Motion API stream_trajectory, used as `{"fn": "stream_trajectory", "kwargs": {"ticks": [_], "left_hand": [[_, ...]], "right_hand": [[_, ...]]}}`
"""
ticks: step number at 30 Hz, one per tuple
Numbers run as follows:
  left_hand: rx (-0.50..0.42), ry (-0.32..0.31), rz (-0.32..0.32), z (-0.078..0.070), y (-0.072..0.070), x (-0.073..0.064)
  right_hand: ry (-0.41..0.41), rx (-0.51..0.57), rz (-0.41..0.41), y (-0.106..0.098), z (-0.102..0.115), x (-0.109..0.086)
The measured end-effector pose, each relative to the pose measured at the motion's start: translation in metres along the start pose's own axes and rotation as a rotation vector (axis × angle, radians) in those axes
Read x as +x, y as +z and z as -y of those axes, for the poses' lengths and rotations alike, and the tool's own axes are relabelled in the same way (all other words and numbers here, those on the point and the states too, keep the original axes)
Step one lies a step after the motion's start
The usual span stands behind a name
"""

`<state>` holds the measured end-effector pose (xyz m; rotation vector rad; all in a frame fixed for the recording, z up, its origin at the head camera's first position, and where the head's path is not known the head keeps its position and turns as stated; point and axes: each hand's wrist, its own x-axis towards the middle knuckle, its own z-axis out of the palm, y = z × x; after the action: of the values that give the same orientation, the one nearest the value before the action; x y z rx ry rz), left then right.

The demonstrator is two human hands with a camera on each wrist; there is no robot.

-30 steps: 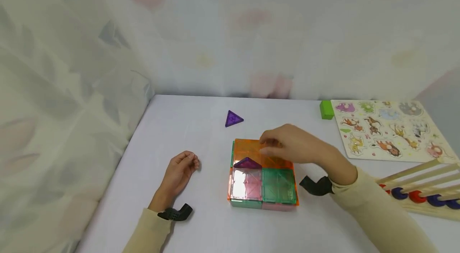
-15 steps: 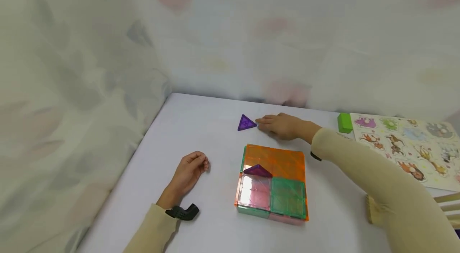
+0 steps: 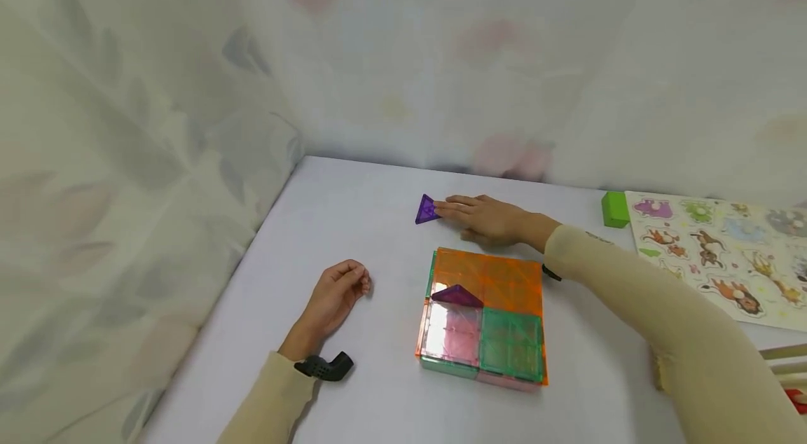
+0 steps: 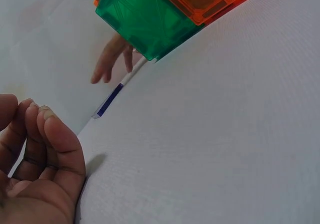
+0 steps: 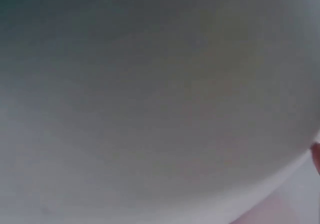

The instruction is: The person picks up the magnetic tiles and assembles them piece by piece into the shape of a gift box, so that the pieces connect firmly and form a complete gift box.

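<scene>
On the white table lies a purple triangular magnetic tile, flat and beyond the box. My right hand reaches over from the right with extended fingers, and its fingertips overlap the tile's right corner. Nearer to me stands a low box of translucent magnetic tiles, topped in orange, pink and green. A second purple triangle tile stands up on its top. Left of the box, my left hand rests on the table, fingers loosely curled and holding nothing. The left wrist view shows the box's green side.
At the right lie a green block and an animal peg puzzle board. A wooden bead frame is partly hidden behind my right sleeve. Patterned cloth hangs behind and to the left of the table.
My right hand has moved from over the box's orange top to the far purple triangle tile. The left hand stays put. The head view has shifted slightly.
</scene>
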<state>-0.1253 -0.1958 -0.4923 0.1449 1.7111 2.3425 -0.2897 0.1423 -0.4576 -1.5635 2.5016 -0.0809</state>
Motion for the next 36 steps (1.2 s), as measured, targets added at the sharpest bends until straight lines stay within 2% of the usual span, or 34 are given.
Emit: {"fn": "stream_trajectory", "kwargs": {"ticks": [3,6,12,19,25,28,29,32,34,36], "left_hand": [[-0.004,0.009,0.012,-0.001,0.000,0.000],[-0.005,0.022,0.001,-0.002,0.000,-0.001],[-0.005,-0.008,-0.006,-0.003,0.000,0.001],[-0.006,0.001,-0.010,-0.005,-0.005,-0.002],[-0.004,0.017,0.003,-0.007,-0.008,-0.002],[0.011,0.011,-0.008,-0.006,-0.008,-0.002],[0.030,0.003,-0.016,-0.005,-0.007,-0.002],[0.228,-0.009,-0.016,-0.004,-0.005,-0.004],[0.391,0.006,0.055,-0.005,-0.002,-0.005],[0.490,0.043,0.185,-0.007,0.002,-0.006]], "right_hand": [[0.017,0.051,0.064,0.000,0.004,0.001],[0.045,0.076,0.063,0.000,0.005,-0.006],[0.186,0.129,0.005,0.003,0.013,-0.045],[0.398,0.212,-0.071,0.011,0.045,-0.083],[0.499,0.134,-0.166,0.026,0.067,-0.132],[0.548,0.108,-0.184,0.030,0.080,-0.156],[0.568,0.097,-0.176,0.031,0.086,-0.163],[0.596,0.075,-0.142,0.031,0.104,-0.180],[0.592,0.053,-0.129,0.028,0.114,-0.186],[0.597,0.059,-0.160,0.024,0.119,-0.189]]}}
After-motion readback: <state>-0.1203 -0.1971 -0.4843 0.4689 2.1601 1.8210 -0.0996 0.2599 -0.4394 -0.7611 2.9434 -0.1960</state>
